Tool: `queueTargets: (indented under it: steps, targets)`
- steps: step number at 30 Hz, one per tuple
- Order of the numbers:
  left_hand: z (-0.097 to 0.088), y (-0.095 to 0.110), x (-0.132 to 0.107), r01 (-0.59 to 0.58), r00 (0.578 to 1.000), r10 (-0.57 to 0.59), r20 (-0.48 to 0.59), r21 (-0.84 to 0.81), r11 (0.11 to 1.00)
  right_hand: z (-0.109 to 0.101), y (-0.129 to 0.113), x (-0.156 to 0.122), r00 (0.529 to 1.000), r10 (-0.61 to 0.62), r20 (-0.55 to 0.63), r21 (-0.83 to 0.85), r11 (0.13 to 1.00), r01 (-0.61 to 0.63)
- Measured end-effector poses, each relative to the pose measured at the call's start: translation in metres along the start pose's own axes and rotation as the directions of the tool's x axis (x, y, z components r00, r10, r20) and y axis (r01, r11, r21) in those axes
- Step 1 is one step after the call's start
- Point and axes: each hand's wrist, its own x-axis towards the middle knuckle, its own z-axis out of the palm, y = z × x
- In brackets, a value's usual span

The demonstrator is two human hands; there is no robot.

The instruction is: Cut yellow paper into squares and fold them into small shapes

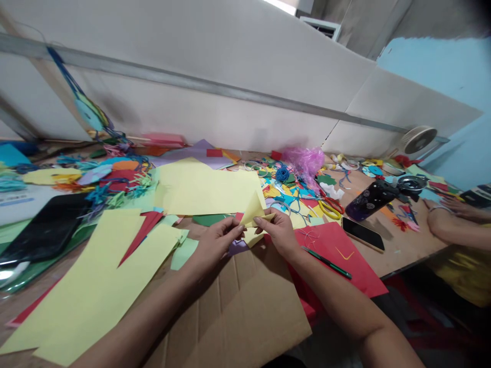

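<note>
Left hand [221, 236] and right hand [281, 232] both pinching folded pale-yellow paper [253, 205], brown cardboard sheet [245, 306] underneath, right by the desk's [414, 246] near edge.

Our table [406, 248] is brown. On its right part we have a phone [362, 234] just beside a bottle [368, 203], and a red sheet [326, 237] reaching the near edge. Cardboard [253, 306] lies at the near middle. Leftward we see yellow sheets [88, 266]; farther back, scraps [270, 191] heap near a pink bag [309, 161].
</note>
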Motion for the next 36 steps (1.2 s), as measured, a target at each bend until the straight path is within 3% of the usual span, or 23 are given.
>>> queueTargets:
  steps: [6, 11, 15, 21, 28, 36]
  targets:
    - [-0.001, -0.007, 0.000, -0.066, 0.997, 0.069, -0.016, 0.158, 0.985, 0.003, 0.002, -0.002, 0.999, 0.021, 0.038, -0.018, 1.000, -0.020]
    - [-0.001, -0.011, 0.003, -0.026, 0.997, 0.030, -0.073, 0.054, 0.998, 0.004, 0.008, 0.000, 0.993, 0.074, 0.090, 0.023, 0.997, -0.076]
    - [0.000, -0.009, 0.003, -0.009, 0.998, 0.008, -0.057, -0.003, 1.000, 0.001, 0.008, 0.000, 0.990, 0.100, 0.098, -0.013, 0.995, -0.099]
    - [-0.001, -0.008, 0.003, -0.005, 1.000, 0.005, -0.010, 0.018, 1.000, 0.002, 0.009, -0.001, 0.989, 0.108, 0.101, -0.020, 0.994, -0.106]
    - [0.000, -0.004, 0.001, -0.029, 0.998, 0.033, -0.052, 0.068, 0.997, -0.001, 0.012, 0.003, 0.977, 0.146, 0.158, -0.048, 0.989, -0.140]
    - [-0.005, 0.006, 0.004, -0.035, 0.996, 0.041, -0.076, 0.077, 0.996, -0.009, 0.004, 0.010, 0.993, 0.044, 0.111, -0.033, 0.999, -0.040]
